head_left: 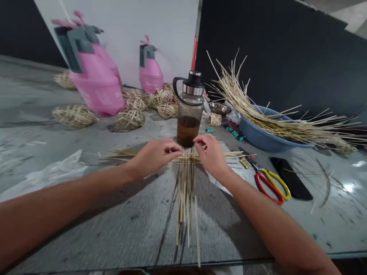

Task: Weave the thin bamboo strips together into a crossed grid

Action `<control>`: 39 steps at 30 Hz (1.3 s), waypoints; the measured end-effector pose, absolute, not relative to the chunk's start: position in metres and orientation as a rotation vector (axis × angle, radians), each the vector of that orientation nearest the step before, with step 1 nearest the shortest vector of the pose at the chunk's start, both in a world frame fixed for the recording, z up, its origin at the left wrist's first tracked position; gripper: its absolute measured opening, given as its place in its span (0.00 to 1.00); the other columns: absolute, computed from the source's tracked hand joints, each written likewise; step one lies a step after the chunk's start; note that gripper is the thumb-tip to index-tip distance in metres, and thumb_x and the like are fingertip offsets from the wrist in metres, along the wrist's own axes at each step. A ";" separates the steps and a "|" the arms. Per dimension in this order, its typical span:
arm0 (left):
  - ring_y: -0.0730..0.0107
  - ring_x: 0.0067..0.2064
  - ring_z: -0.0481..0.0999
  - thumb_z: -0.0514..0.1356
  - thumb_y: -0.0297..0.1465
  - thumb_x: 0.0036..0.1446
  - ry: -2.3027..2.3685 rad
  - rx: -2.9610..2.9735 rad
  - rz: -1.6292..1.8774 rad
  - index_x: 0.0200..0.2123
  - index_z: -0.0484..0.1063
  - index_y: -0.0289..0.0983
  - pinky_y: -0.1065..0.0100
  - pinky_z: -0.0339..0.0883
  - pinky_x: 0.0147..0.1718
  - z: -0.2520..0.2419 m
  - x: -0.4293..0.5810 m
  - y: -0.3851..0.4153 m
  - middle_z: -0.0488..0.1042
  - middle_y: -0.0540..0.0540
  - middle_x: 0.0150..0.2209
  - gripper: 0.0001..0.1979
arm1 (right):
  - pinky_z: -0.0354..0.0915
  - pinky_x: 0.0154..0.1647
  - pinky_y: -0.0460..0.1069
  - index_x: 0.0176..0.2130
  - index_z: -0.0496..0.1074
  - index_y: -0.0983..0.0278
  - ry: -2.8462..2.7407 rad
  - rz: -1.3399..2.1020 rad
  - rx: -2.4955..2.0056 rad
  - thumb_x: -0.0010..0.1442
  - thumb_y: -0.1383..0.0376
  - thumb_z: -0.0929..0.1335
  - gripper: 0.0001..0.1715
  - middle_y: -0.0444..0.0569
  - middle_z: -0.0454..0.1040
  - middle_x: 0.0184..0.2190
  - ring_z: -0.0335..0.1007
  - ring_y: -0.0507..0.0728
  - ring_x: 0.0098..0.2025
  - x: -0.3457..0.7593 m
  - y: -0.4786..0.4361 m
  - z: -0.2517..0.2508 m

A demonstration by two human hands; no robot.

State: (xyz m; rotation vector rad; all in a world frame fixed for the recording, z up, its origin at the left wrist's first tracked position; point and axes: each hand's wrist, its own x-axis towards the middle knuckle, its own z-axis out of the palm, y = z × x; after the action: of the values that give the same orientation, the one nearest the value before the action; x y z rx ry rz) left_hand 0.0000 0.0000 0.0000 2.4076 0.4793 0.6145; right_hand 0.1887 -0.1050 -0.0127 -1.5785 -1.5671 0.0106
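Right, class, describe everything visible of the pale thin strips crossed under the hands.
The pale thin bamboo-like strips lie flat on the grey scuffed table as a cross: one bundle runs toward the viewer, its ends uneven, another lies sideways across it. The left hand pinches at the crossing; the right hand rests on it.

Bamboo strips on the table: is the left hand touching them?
Touching. Head view shows the left hand with fingertips pinching the bamboo strips at their crossing.
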 end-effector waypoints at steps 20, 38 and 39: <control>0.57 0.52 0.72 0.52 0.44 0.68 0.392 2.810 0.488 0.46 0.77 0.37 0.57 0.62 0.55 -0.046 0.001 0.025 0.75 0.42 0.48 0.19 | 0.61 0.44 0.49 0.33 0.76 0.64 -1.554 0.148 -1.886 0.62 0.74 0.68 0.08 0.47 0.73 0.32 0.67 0.55 0.39 0.207 -0.099 -0.048; 0.55 0.52 0.71 0.52 0.45 0.66 0.394 2.763 0.551 0.47 0.76 0.38 0.54 0.61 0.56 -0.052 0.001 0.027 0.74 0.41 0.48 0.20 | 0.61 0.48 0.52 0.36 0.75 0.64 -1.746 -0.060 -1.963 0.65 0.72 0.66 0.08 0.51 0.71 0.37 0.63 0.59 0.43 0.204 -0.100 -0.050; 0.55 0.52 0.71 0.52 0.45 0.66 0.394 2.764 0.551 0.47 0.76 0.38 0.54 0.61 0.56 -0.053 0.001 0.027 0.74 0.41 0.48 0.20 | 0.61 0.48 0.52 0.37 0.75 0.64 -1.749 -0.060 -1.962 0.65 0.72 0.66 0.08 0.51 0.71 0.37 0.63 0.59 0.43 0.204 -0.101 -0.050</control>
State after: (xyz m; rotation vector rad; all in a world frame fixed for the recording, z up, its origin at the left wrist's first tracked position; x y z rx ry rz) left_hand 0.0009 0.0274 -0.0525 2.7637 0.3944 0.5509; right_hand 0.2037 -0.1006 -0.0500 -1.9617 -1.7489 -0.0599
